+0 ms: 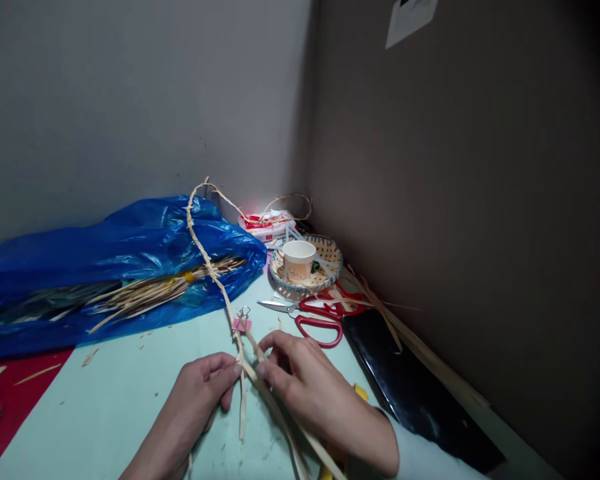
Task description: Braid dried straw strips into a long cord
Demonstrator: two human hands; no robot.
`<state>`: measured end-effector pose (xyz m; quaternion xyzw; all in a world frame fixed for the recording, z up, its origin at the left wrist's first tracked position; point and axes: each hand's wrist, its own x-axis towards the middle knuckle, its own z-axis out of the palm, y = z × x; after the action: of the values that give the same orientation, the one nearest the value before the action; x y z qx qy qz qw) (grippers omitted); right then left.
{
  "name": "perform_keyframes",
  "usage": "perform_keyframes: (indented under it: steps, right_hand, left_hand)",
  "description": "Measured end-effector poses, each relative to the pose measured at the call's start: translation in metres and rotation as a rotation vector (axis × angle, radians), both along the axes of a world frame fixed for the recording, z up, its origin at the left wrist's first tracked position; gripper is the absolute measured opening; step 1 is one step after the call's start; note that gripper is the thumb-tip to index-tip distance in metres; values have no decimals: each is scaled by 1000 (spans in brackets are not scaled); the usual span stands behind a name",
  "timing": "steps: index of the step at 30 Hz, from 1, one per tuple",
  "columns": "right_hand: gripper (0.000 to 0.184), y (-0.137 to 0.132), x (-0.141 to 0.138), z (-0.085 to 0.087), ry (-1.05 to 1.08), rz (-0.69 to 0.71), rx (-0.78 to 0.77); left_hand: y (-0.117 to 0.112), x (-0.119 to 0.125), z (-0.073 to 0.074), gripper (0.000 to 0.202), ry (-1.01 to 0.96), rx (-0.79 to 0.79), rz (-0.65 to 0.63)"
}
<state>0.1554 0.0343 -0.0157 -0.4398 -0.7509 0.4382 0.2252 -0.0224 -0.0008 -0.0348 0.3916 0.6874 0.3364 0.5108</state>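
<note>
A pale braided cord [213, 270] of flat plant fibre runs from between my hands up over the blue bag and loops toward the wall. A pink binder clip [241, 324] grips it just beyond my fingers. My left hand [207, 387] pinches the braid where its loose strands part; one short end hangs below. Between thumb and forefinger, my right hand [300, 377] holds another fibre strand [257, 348] to the right of the braid. Long loose strands [285, 427] trail toward me under my right wrist.
Red-handled scissors [320, 323] lie ahead of my right hand, near a woven basket [337, 257] with a paper cup [299, 259]. At left, a blue plastic bag [145, 227] holds a fibre bundle [160, 293]. A shiny black flat object [410, 393] lies along the right wall.
</note>
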Motion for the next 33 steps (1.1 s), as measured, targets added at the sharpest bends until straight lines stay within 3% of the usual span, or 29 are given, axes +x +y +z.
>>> perform_keyframes:
  steps: [6, 10, 17, 27, 33]
  right_hand:
    - [16, -13, -6, 4, -127, -10, -58]
    - [15, -15, -11, 9, -263, 27, -123]
    - [11, -11, -11, 6, -320, 22, -60]
    - [17, -12, -11, 7, -396, 55, -7]
    - [16, -3, -12, 2, -329, 75, -39]
  left_hand:
    - [-2, -1, -1, 32, -15, -1, 8]
    - [-1, -7, -8, 36, -87, -19, -62]
    - [-2, -15, -14, 35, -195, -83, -94]
    - [-3, -11, 0, 33, -200, -94, -77]
    - [0, -11, 0, 39, -125, -138, -124]
